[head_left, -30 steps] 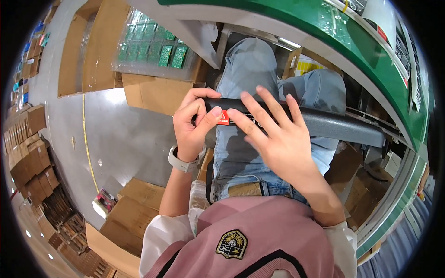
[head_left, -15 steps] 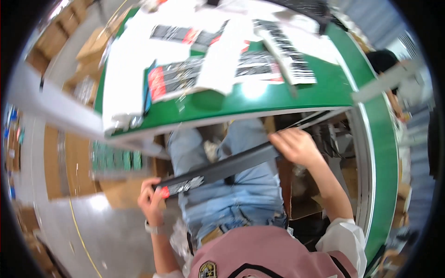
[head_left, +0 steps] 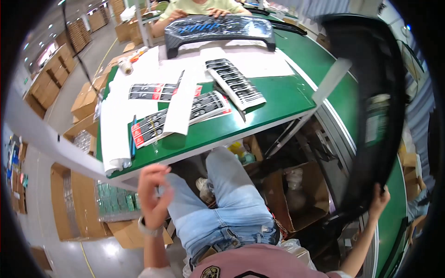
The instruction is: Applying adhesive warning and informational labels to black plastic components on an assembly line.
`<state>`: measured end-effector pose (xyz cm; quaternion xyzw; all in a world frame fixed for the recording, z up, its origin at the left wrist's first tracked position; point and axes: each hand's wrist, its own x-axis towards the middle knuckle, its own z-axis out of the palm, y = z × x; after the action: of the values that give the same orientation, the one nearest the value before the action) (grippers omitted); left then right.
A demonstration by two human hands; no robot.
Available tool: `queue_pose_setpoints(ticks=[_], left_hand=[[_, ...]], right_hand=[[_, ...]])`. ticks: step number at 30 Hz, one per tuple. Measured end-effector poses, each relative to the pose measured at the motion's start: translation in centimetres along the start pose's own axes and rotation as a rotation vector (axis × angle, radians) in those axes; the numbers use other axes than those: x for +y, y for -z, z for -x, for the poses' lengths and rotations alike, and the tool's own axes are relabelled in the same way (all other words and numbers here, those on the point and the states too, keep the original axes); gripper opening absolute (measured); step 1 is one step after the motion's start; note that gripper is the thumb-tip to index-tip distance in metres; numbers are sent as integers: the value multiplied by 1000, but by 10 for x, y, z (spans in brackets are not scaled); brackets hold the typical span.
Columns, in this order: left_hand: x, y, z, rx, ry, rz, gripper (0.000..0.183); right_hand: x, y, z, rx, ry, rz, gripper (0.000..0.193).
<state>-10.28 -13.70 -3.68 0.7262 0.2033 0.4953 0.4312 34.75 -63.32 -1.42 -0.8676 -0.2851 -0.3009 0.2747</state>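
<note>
At the right, my right hand (head_left: 379, 200) grips the lower end of a long, curved, glossy black panel (head_left: 343, 125), shaped like a car spoiler. The panel stands nearly upright beside the table, and motion blurs it a little. A pale label-like patch (head_left: 377, 119) shows on its face. My left hand (head_left: 155, 194) is raised above my left thigh with its fingers bent and apart, holding nothing, slightly smeared. Closest to it is the near left corner of the green table (head_left: 194, 147), where a white roll (head_left: 116, 143) and a blue pen-like tool (head_left: 133, 139) lie.
Printed sheets (head_left: 204, 109) and a stack of black-and-white strips (head_left: 236, 85) lie on the table. Across it, a person's hands (head_left: 217, 12) rest on a film-wrapped black spoiler (head_left: 220, 32). An open cardboard box (head_left: 303, 197) stands by my right leg, others (head_left: 83, 199) at left.
The black panel went from lying across my lap in both hands to standing at my right. My left hand let go of it and rose. The view tilted up, showing the other person.
</note>
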Motion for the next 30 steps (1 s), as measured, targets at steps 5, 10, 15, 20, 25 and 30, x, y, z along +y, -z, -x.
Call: queue_pose_setpoints(ticks=[5, 10, 15, 20, 25, 30], left_hand=[[-4, -31, -69, -68, -202, -344, 16], [-50, -27, -134, 87, -190, -598, 22], [-91, -35, -182, -55, 288, -885, 51], [-109, -28, -195, -50, 235, -841, 43], [-81, -42, -203, 34, 149, -667, 26], [-28, -49, -170, 10, -60, -605, 16]], right_hand=[[78, 39, -23, -43, -523, -179, 40], [246, -24, -82, 57, -781, -345, 23], [299, -71, -111, 135, -933, 249, 55], [171, -102, -164, 163, -451, 492, 46], [-110, -174, -163, -97, 158, -333, 42], [-399, -212, -108, -30, 1015, -460, 34]])
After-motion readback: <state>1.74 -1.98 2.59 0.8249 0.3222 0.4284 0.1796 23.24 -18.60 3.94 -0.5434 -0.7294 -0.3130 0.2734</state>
